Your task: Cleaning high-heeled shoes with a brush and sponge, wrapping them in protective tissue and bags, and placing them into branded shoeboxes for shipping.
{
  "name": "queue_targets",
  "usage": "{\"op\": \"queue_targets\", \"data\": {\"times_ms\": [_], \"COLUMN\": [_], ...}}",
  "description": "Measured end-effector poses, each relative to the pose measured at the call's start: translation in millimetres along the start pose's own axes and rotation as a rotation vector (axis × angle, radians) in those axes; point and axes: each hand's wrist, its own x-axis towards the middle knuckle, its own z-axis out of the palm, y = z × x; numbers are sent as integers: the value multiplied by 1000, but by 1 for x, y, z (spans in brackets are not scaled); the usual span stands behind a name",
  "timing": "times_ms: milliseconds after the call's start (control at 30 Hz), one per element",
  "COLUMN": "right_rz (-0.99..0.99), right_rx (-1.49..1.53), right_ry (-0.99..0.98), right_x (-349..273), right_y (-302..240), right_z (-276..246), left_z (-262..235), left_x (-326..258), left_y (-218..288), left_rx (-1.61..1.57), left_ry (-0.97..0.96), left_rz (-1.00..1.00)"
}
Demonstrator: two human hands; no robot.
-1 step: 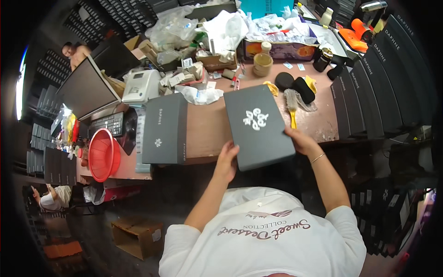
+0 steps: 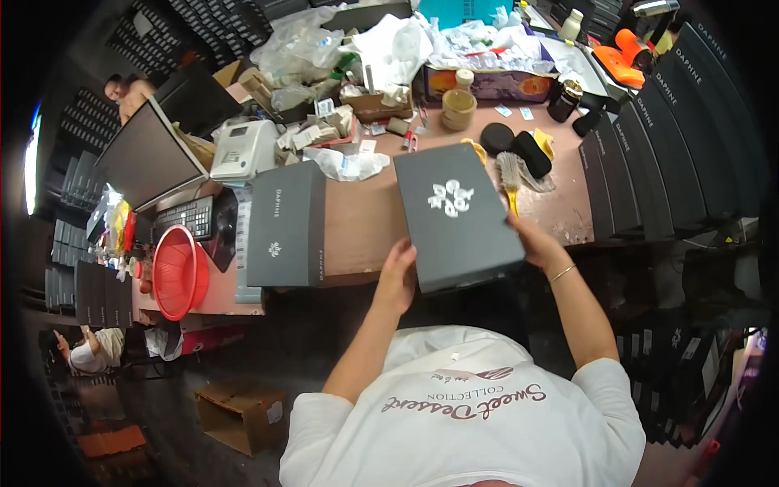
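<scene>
A dark grey shoe box [image 2: 454, 239] with a white flower-like emblem on its lid is held in front of me, its far end over the table edge. My left hand [image 2: 397, 276] grips its left side close to the near corner, thumb on the edge. On the opposite side my right hand [image 2: 537, 242] holds the right edge, its fingers partly hidden. Another grey shoe box [image 2: 286, 231] rests on the table to the left. Beyond my right hand lies a brush [image 2: 510, 180] with a yellow handle, beside a black pad [image 2: 533, 154] and a round black lid [image 2: 497, 139].
A red plastic basket [image 2: 180, 276] and a keyboard [image 2: 185, 217] are at the left, by a monitor [image 2: 144, 162]. Stacked dark boxes [image 2: 673, 154] line the right. A jar [image 2: 459, 109] and crumpled paper [image 2: 479, 49] occupy the back. Two other people are at the far left.
The held shoe box has tilted and turned slightly, its near right corner shifting right. Both hands keep hold of it. The whole view has moved a little.
</scene>
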Motion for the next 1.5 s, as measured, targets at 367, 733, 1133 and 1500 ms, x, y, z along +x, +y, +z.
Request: {"op": "queue_targets", "data": {"times_ms": [367, 733, 1133, 1500], "right_rz": [-791, -440, -466, -656], "right_rx": [-855, -1379, -1309, -1499], "right_ry": [-585, -156, -313, -255], "right_x": [-31, -34, -19, -27], "right_y": [47, 57, 52, 66], "right_z": [183, 74, 62, 83], "left_z": [-58, 7, -15, -43], "left_x": [-25, 16, -21, -59], "left_y": [116, 28, 11, -39], "left_rx": [769, 1649, 1622, 1468], "left_ry": [76, -233, -402, -144], "left_rz": [354, 743, 730, 692]}}
